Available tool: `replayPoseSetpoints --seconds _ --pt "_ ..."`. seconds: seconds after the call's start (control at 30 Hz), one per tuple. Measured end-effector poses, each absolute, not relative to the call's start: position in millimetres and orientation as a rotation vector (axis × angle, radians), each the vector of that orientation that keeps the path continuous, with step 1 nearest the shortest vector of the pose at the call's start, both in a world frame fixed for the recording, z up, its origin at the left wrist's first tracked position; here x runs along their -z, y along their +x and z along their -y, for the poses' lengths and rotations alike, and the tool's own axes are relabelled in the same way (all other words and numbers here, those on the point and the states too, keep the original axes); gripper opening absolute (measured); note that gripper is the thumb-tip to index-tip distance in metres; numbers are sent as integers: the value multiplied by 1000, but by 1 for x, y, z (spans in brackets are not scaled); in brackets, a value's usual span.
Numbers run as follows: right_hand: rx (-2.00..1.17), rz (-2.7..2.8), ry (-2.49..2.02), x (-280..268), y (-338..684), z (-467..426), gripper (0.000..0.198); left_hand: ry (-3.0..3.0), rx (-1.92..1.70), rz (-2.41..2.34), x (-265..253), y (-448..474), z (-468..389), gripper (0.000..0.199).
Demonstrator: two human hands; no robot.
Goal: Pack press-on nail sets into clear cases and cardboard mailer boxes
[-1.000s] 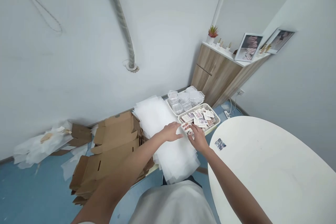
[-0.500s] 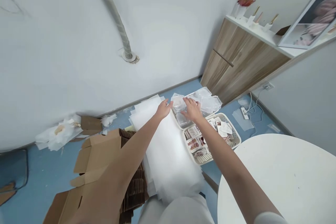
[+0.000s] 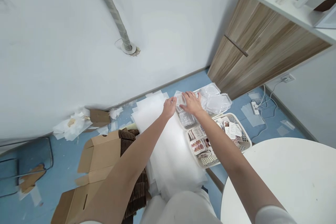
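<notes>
My left hand point(image 3: 169, 107) is closed at the left edge of a clear plastic case point(image 3: 180, 98), its fingertips pinched together on the rim. My right hand point(image 3: 192, 103) lies spread over the same cases from above, fingers apart and bent. Beneath both hands is the far white basket point(image 3: 215, 115), filled with more clear plastic packs point(image 3: 219, 103). Closer to me stands a second white basket point(image 3: 246, 143), holding press-on nail packs point(image 3: 197, 146) and printed cards point(image 3: 235, 129). A tall stack of white translucent sheets point(image 3: 170, 150) is left of the baskets.
Flattened cardboard boxes point(image 3: 102, 157) are piled to the left. A round white table point(image 3: 283, 178) curves in at the right. Behind are a wooden cabinet point(image 3: 257, 42), a power strip point(image 3: 254, 107) with cables, and a wall pipe point(image 3: 115, 14). Scraps point(image 3: 72, 126) lie along the wall.
My left hand has moved right and its spread fingers have closed at the case. My right hand stays over the cases. The view has shifted, so the cabinet looks closer.
</notes>
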State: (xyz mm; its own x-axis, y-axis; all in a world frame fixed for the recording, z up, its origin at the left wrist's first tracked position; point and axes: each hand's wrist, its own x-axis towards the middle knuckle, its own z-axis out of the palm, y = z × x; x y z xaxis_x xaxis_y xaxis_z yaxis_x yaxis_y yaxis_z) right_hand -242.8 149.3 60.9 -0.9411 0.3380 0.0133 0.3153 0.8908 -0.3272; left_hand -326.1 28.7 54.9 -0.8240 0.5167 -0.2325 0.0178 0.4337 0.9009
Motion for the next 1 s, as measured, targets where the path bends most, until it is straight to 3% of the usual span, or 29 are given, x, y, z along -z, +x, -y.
replayPoseSetpoints --seconds 0.27,0.43,0.57,0.8,1.0 --pt "-459 2884 -561 -93 -204 -126 63 398 -1546 -2106 -80 -297 -11 37" --pt "-406 2766 -693 -122 -138 -90 64 480 -1512 -1990 -118 -254 10 30" --pt "-465 2590 -852 -136 -70 -46 67 603 -1487 -1811 -132 -198 35 35" --pt "-899 2113 -1166 -133 53 37 69 765 -1387 -1525 -121 -100 73 35" --pt "-1415 1329 -1452 -113 148 89 46 926 -1117 -1332 -100 -24 86 30"
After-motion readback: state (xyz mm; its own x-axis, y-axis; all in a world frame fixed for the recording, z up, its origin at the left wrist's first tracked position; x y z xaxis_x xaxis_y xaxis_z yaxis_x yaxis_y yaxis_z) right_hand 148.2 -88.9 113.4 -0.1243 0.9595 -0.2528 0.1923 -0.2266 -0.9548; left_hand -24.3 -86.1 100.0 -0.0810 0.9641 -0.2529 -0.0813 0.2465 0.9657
